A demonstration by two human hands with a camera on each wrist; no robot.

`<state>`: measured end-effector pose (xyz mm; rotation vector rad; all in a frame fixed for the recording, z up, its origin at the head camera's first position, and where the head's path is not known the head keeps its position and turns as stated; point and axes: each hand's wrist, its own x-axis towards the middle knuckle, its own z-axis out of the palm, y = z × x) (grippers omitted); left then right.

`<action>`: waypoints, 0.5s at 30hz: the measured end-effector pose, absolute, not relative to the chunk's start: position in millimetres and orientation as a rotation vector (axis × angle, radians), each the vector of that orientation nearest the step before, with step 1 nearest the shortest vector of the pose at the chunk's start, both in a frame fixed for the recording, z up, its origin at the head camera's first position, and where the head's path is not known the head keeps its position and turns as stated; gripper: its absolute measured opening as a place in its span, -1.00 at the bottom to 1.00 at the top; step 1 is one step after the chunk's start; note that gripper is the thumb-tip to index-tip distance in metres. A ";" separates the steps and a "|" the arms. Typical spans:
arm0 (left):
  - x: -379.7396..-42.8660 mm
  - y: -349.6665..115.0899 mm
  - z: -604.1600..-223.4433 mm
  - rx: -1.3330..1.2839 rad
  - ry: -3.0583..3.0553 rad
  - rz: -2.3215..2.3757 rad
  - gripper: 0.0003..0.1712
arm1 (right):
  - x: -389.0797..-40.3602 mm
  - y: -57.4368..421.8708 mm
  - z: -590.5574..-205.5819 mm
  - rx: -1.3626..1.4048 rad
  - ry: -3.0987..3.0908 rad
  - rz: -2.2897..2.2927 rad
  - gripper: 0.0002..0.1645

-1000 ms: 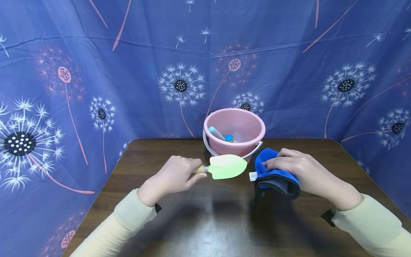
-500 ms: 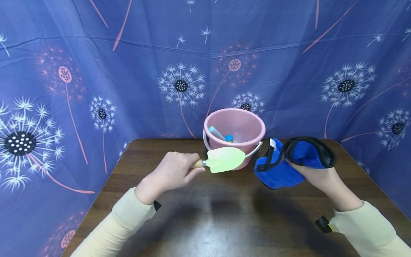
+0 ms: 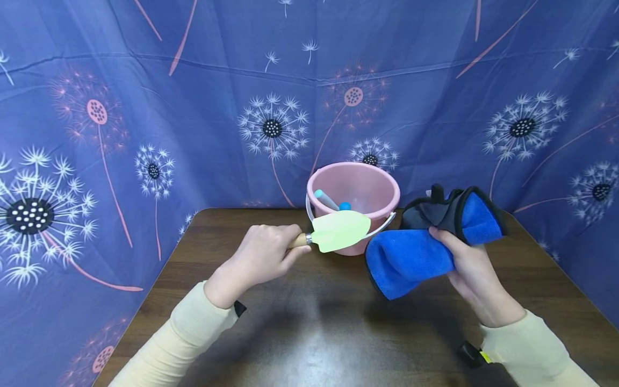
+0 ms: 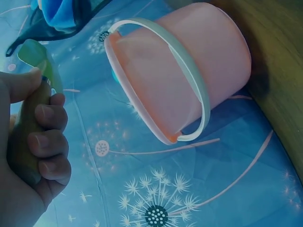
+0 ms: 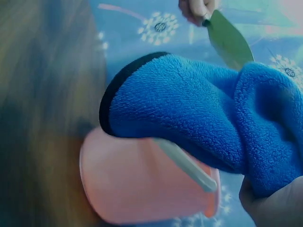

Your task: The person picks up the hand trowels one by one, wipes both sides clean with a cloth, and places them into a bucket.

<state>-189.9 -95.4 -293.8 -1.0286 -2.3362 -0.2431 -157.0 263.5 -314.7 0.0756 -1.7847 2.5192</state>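
Note:
My left hand (image 3: 263, 255) grips the wooden handle of a small garden trowel (image 3: 340, 231). Its pale green blade points right and overlaps the front of a pink bucket (image 3: 367, 191) in the head view. A folded cleaning cloth (image 3: 411, 263), blue and fluffy with grey backing and black edging, is in my right hand (image 3: 476, 274), thumb pressed on top and the other fingers beneath. In the right wrist view the cloth (image 5: 180, 104) spans the middle, above the bucket (image 5: 137, 184). The left wrist view shows fingers curled round the trowel handle (image 4: 28, 127).
Inside the bucket lie a light blue stick-like thing (image 3: 326, 199) and a blue round-topped thing (image 3: 345, 206). A white handle (image 3: 383, 226) hangs down the bucket's front. The bucket stands at the back of a dark wooden table (image 3: 232, 333), before a blue dandelion-print curtain (image 3: 203, 129).
The right hand has turned over with the cloth, so the thumb now shows on top and the cloth's folds lie differently. The trowel has risen slightly in the left hand. The bucket stays put.

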 end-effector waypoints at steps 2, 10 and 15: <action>-189.0 -93.6 -293.2 -1.026 -2.336 -0.243 -0.62 | -157.3 261.5 -314.8 -0.066 -1.777 2.608 -0.44; -186.6 -84.4 -292.1 -1.010 -2.332 -0.248 -0.65 | -159.4 250.9 -316.4 -0.372 -1.638 2.911 -0.33; -185.4 -75.6 -291.2 -1.030 -2.330 -0.253 -0.64 | -159.7 241.3 -317.5 -0.412 -1.413 3.084 -0.16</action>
